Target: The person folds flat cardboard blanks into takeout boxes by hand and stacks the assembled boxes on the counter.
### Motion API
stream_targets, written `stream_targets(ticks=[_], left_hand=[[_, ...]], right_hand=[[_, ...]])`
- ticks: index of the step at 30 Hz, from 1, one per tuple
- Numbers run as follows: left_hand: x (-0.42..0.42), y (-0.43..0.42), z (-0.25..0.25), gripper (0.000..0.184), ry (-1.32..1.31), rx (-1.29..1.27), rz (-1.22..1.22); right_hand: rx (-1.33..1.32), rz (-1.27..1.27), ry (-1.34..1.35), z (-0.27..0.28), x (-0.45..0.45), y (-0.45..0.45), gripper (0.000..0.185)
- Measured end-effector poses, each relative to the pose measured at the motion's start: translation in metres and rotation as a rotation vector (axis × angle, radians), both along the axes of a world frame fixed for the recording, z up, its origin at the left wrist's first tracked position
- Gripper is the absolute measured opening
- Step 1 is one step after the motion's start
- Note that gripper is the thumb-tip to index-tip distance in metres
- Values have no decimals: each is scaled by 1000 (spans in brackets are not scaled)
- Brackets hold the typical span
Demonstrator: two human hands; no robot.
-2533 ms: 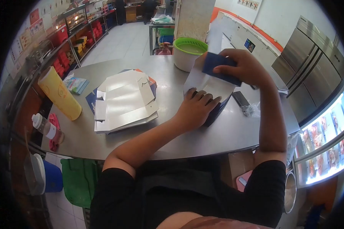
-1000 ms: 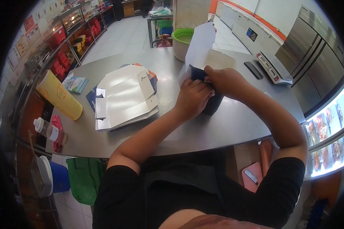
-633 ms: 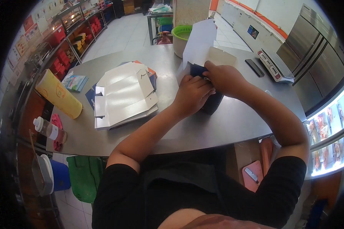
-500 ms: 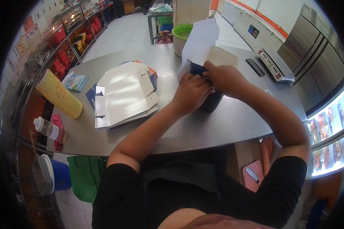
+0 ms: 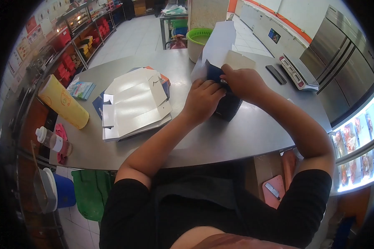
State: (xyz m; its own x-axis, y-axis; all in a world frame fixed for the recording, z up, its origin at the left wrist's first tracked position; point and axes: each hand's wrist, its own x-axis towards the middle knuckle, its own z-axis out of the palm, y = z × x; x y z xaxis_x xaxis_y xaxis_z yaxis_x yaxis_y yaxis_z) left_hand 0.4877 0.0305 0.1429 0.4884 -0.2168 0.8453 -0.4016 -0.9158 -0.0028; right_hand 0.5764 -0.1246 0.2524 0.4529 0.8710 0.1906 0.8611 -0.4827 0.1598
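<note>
A partly folded carton (image 5: 228, 108), dark blue outside and white inside, stands on the steel table in front of me. Its tall white flap rises at the far side. My left hand (image 5: 203, 97) grips the carton's near left edge with curled fingers. Close beside it, my right hand (image 5: 243, 83) pinches a dark blue flap at the top. The fingers of both hands nearly meet there, and they hide part of the fold. Left of the hands lies a stack of flat cartons (image 5: 135, 101), white side up.
On the table (image 5: 187, 153) are a yellow cylinder (image 5: 64, 101), a bottle (image 5: 52, 139) over a pink cloth, a blue packet (image 5: 82, 89), a green-rimmed tub (image 5: 199, 39), a black phone-like object (image 5: 276, 74) and a scale (image 5: 298, 74). A pink board (image 5: 273, 191) lies below the table edge.
My right hand has come down from above the carton to its top edge, bringing the blue flap inward. Lately my left hand has shifted slightly left, uncovering more of the dark side.
</note>
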Motion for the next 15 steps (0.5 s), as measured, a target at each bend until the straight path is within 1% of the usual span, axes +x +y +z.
stream_targets(ticks=[4, 7, 10, 13, 15], left_hand=[[-3, 0, -2, 13, 25, -2, -10], [-1, -2, 1, 12, 14, -34, -17], [-2, -8, 2, 11, 41, -81, -1], [1, -17, 3, 11, 48, -103, 34], [2, -19, 1, 12, 52, -113, 51]], right_hand=[[-56, 153, -96, -3, 13, -5, 25], [-84, 103, -147, -3, 7, -5, 23], [82, 11, -62, -12, 5, 3, 26], [113, -44, 3, -19, 8, 12, 26], [34, 20, 53, -12, 10, 13, 28]])
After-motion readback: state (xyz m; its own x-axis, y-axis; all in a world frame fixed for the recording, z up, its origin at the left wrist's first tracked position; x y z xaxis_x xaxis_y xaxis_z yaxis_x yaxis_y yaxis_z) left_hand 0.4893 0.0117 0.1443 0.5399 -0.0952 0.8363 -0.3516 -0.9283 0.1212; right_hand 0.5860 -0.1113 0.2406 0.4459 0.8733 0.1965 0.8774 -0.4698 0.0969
